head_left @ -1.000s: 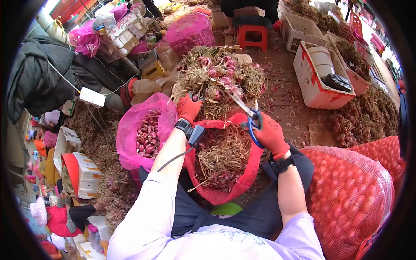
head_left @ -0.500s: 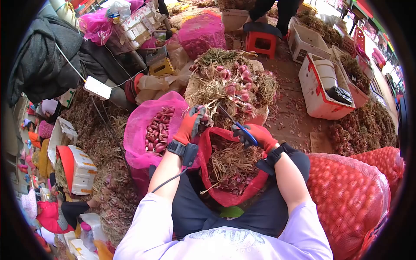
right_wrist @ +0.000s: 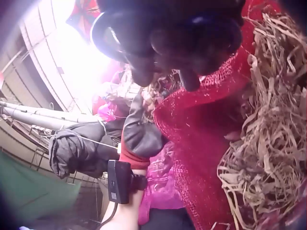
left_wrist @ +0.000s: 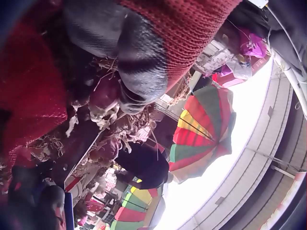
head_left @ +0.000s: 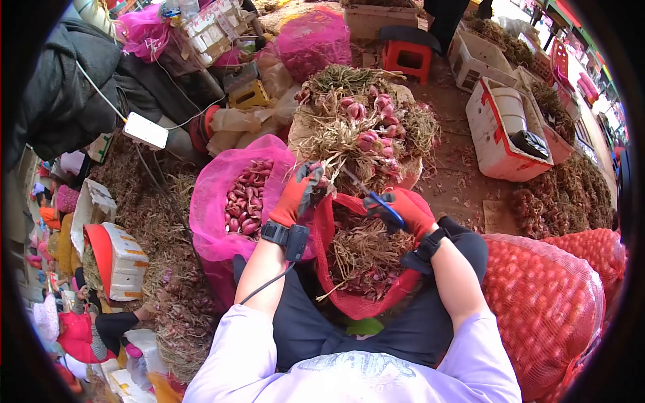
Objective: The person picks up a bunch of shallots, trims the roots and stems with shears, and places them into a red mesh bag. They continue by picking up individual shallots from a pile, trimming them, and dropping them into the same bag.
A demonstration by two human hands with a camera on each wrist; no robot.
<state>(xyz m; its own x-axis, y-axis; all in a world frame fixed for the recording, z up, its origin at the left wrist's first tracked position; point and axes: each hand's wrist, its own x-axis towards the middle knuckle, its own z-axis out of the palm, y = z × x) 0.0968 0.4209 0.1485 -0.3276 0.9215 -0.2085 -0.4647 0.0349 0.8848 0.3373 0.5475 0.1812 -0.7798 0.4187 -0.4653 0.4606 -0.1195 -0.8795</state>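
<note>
"Near the far left rim of the red mesh bag (head_left: 356, 307), what does the left hand (head_left: 294, 196) hold?"

"A shallot (left_wrist: 104, 93), its fingers clamped on the bulb. Trimming seems to be the step."

"And the right hand (head_left: 411, 213)?"

"Its fingers are curled round the scissors (head_left: 388, 208), blades pointing far and left. How wide they stand can't be told. The next move probably calls for bringing the blades onto the shallot's dry ends."
</note>
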